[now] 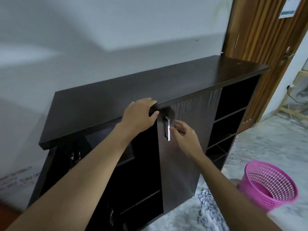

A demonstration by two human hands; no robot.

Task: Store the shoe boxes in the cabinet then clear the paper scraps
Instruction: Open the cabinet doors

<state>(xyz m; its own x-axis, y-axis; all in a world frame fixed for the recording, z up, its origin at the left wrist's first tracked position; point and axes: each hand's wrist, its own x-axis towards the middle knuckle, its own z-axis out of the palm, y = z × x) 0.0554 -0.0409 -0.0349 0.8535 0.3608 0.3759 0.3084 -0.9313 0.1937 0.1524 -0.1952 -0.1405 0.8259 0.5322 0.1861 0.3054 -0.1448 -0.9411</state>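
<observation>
Cabinet (116, 100) dark brown wood, silver door handle (168, 129).

Soft daylight, blurred wide-angle edges

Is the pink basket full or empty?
Empty, as far as it shows: the pink basket stands upright and only its bare pink inside is visible.

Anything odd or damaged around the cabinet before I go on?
Only the wall low left of the cabinet: blotchy marks there look like scuffed or flaking paint. The door and basket look intact.
</observation>
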